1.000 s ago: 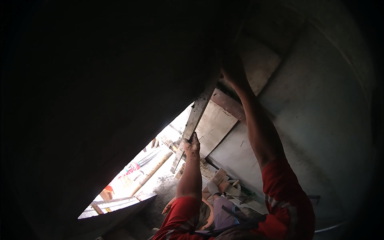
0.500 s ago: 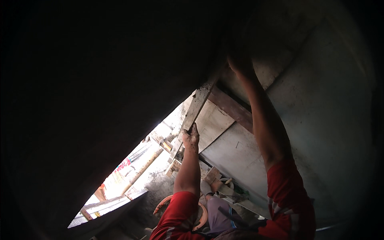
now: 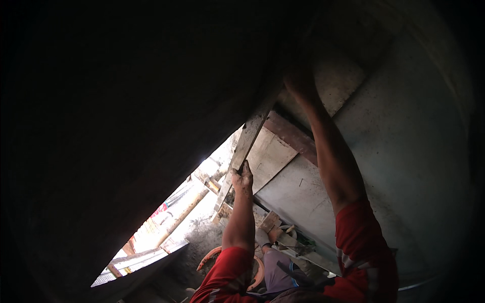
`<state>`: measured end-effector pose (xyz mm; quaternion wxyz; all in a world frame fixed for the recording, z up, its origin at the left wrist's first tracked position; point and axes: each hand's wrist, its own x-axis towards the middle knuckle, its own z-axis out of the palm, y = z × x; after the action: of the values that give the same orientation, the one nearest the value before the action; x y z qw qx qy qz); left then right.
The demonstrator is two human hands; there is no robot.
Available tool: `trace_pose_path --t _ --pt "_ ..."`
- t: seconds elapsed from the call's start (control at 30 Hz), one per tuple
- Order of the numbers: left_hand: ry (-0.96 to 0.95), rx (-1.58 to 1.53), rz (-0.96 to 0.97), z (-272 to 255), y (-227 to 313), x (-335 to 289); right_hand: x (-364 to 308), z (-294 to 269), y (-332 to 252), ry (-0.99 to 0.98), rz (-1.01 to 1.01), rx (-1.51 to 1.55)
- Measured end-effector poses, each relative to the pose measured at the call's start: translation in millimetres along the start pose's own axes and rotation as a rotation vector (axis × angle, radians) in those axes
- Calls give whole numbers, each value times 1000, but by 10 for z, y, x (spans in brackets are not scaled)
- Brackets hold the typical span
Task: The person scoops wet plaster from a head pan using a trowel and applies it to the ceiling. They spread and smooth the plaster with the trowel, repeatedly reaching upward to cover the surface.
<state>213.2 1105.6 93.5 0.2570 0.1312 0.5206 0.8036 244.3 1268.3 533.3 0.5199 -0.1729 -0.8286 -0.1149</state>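
Note:
A long, pale, stained wooden board [image 3: 247, 137] slants from the dark upper middle down to the lower left. Partway along it, my left hand [image 3: 243, 179] grips its edge, with the thumb pointing up and the skin dirty. Higher up, my right hand [image 3: 300, 83] reaches to the board's shadowed upper end. Darkness hides those fingers, so their hold does not show. Just right of the board, a brown wooden beam [image 3: 290, 132] runs across beneath pale sheet panels [image 3: 268, 159].
A large dark surface [image 3: 126, 101] covers the left side. Below its edge, a bright gap shows a round pole [image 3: 184, 214]. Near my leg [image 3: 278, 270] are an orange curved rim [image 3: 206, 258] and wood offcuts [image 3: 269, 222]. A wide grey panel [image 3: 404, 151] stands at right.
The view has shifted slightly, so the bright gap and lower items sit a little differently. My left hand keeps its grip on the board, and my right arm stays raised.

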Motion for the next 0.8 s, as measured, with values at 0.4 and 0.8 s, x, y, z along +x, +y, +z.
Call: trace_pose_path --t 0.4,0.8 --pt "69 72 -50 -355 759 -279 20 -24 -618 -42 47 -14" --pt "78 307 140 -544 1138 -571 58 -257 -1041 -58 125 133"
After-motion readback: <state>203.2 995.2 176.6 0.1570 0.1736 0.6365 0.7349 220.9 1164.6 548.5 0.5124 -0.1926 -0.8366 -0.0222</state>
